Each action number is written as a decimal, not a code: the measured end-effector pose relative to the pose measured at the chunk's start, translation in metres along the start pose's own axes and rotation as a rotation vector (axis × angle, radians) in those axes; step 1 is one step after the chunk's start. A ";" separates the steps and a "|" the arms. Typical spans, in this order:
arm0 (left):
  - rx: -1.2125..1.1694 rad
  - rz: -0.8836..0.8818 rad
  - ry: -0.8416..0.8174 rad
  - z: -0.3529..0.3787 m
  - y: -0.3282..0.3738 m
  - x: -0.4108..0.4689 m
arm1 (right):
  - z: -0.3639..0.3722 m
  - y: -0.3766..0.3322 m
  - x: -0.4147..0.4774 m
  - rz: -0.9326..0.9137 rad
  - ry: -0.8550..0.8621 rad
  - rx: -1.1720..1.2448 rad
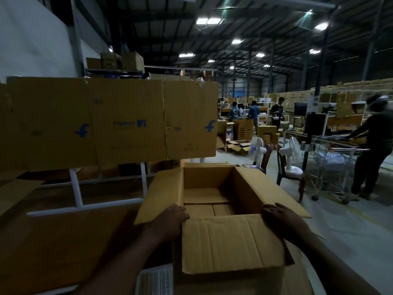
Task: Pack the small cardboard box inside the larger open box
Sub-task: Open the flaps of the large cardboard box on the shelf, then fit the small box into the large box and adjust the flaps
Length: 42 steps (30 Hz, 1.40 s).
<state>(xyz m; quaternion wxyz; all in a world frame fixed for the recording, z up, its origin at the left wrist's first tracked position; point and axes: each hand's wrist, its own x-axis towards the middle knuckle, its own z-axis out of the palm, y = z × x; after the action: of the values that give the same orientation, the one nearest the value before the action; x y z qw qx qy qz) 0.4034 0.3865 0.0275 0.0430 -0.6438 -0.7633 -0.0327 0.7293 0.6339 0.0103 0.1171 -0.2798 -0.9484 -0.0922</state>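
A large open cardboard box (231, 243) stands right in front of me with all flaps folded outward. Inside on its floor lie small flat cardboard boxes (204, 195), one at the back and two nearer me. My left hand (170, 220) grips the box's near left corner, fingers curled over the rim. My right hand (280, 218) grips the near right corner in the same way. Neither hand holds a small box.
A flattened printed carton (110, 122) leans upright on a white metal rack (76, 188) to the left. To the right stand a chair (289, 173), pedestal fans (258, 145) and a wire trolley (331, 167). A person (374, 150) works at a bench; others stand far back.
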 end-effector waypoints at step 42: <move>0.104 -0.292 0.486 -0.115 -0.322 -0.246 | -0.127 -0.474 0.188 -0.129 0.327 0.469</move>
<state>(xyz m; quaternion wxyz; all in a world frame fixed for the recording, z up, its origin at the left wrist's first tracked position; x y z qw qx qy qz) 0.1299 0.0792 0.1172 0.2524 -0.4974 -0.8159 -0.1525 0.3354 0.3070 0.1308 0.3238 -0.1654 -0.9283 0.0783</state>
